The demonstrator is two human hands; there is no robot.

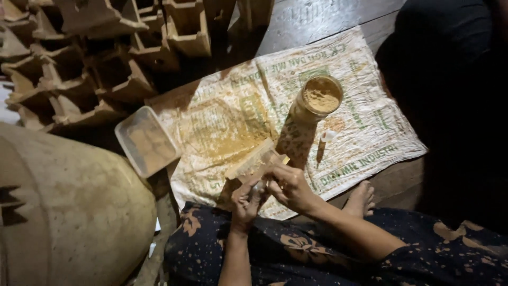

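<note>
Both hands meet over the near edge of a printed woven sack [365,132] spread on the dark wooden floor. The left hand [246,200] and the right hand [290,186] together grip a small clear box [253,161], fingers curled around its near end, so the box juts out beyond the fingertips toward the middle of the sack. The box is long and shallow, see-through, dusted with yellow-brown powder, and tilted. Just beyond it stands an open jar [316,100] full of the same powder. A small white cap [328,135] lies beside the jar. A square clear lid [147,141] rests at the sack's left edge, near stacked wooden pieces [90,69].
</note>
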